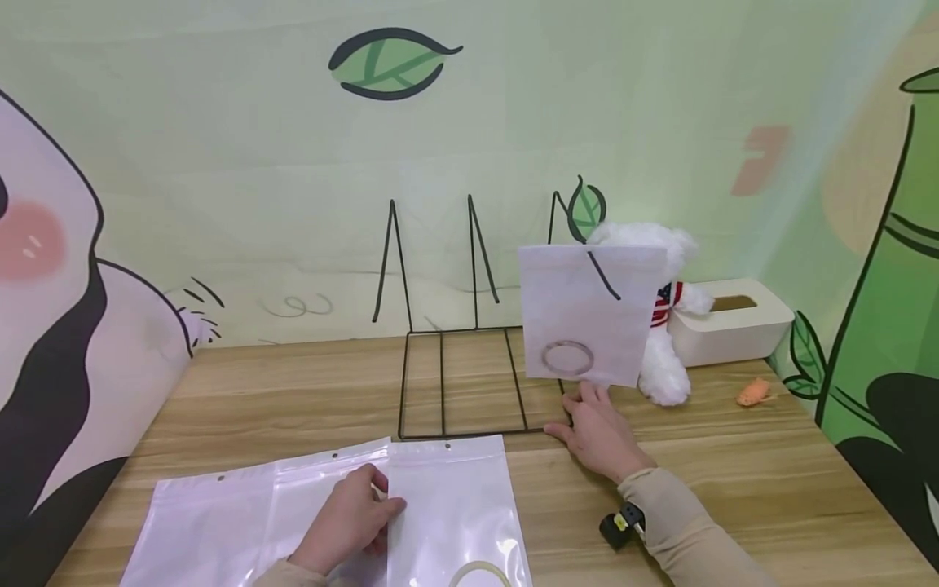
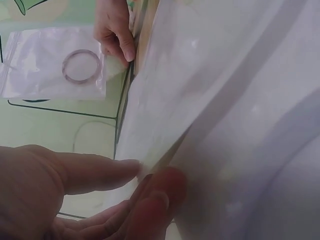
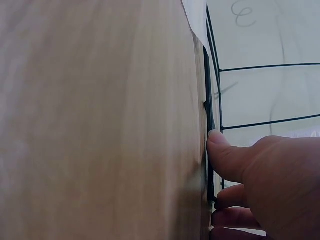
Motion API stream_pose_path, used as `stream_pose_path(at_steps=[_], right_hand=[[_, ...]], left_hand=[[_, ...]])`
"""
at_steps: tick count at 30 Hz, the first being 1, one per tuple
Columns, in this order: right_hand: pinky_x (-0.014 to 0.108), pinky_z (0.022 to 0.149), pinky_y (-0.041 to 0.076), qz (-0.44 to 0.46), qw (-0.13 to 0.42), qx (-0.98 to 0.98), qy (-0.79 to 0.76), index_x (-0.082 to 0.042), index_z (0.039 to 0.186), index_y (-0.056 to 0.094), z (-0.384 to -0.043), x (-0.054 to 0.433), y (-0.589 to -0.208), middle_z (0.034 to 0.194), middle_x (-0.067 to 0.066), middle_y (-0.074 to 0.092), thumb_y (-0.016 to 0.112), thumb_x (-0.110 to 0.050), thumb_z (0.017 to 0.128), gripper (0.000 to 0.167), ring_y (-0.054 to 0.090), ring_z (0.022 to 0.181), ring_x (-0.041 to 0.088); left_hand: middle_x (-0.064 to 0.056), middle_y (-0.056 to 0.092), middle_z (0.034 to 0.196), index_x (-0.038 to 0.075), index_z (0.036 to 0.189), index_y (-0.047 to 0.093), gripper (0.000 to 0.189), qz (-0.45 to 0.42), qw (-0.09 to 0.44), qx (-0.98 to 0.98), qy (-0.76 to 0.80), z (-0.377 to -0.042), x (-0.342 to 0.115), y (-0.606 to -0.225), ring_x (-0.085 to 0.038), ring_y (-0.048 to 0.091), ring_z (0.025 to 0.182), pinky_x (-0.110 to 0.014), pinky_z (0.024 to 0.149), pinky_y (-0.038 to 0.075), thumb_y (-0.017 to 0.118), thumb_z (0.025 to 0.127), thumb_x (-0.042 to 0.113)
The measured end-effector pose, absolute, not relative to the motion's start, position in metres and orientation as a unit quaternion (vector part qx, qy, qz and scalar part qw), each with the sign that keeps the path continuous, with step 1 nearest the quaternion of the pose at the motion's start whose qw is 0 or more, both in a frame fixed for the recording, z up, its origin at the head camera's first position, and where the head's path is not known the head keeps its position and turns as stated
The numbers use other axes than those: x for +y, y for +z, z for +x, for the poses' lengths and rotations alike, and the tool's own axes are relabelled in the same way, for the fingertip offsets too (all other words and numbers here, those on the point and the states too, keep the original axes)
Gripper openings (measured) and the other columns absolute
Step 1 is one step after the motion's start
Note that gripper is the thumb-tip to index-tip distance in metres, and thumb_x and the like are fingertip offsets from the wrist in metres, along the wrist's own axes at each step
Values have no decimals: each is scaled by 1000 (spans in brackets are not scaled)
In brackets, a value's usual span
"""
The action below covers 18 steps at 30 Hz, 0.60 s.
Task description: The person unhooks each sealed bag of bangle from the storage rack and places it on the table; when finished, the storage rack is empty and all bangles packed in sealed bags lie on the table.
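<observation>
A black wire display rack [image 1: 443, 383] with upright hooks stands on the table. My right hand [image 1: 605, 436] grips the rack's front right corner, thumb on the front bar [image 3: 210, 165]. From the right hook hangs a clear zip bag [image 1: 587, 302] with a brownish bangle [image 1: 568, 357] low inside it. Three flat zip bags lie in front of the rack, overlapping. My left hand [image 1: 348, 522] pinches the left edge of the rightmost bag [image 1: 451, 489] between thumb and fingers; it contains a pale yellow bangle [image 1: 480, 568]. The other bags [image 1: 209, 518] lie under and left of that hand.
A white plush toy [image 1: 666, 367] sits behind the hanging bag, beside a white tissue box [image 1: 734, 330]. A small orange object [image 1: 754, 392] lies on the wooden table [image 1: 734, 465] to the right. A printed cloth backdrop [image 1: 220, 163] rises behind the table.
</observation>
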State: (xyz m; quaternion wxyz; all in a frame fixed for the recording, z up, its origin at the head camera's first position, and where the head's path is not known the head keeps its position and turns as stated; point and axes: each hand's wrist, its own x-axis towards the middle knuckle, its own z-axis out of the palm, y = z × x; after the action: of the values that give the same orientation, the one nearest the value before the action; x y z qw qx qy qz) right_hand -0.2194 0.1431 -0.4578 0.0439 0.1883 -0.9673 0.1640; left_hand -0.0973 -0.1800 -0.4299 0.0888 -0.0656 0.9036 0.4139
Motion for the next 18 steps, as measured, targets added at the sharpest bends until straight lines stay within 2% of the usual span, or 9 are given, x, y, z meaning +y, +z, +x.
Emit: stream_pose_path(at_steps=[10, 18], right_hand=[[45, 84, 48, 190, 46, -967, 163, 8, 127, 59, -219, 143, -457, 110, 13, 50, 68, -38, 91, 59, 46, 103, 28], [45, 84, 48, 189, 43, -967, 163, 7, 127, 59, -218, 143, -456, 110, 12, 49, 67, -38, 91, 59, 46, 103, 28]], left_hand=[[-5, 52, 51, 1, 87, 52, 25, -82, 83, 919, 377, -98, -181, -425, -13, 48, 35, -29, 39, 44, 73, 79, 13], [-2, 56, 72, 4, 90, 62, 29, -55, 45, 938, 340, -114, -190, -402, -16, 50, 63, -32, 56, 42, 75, 82, 28]])
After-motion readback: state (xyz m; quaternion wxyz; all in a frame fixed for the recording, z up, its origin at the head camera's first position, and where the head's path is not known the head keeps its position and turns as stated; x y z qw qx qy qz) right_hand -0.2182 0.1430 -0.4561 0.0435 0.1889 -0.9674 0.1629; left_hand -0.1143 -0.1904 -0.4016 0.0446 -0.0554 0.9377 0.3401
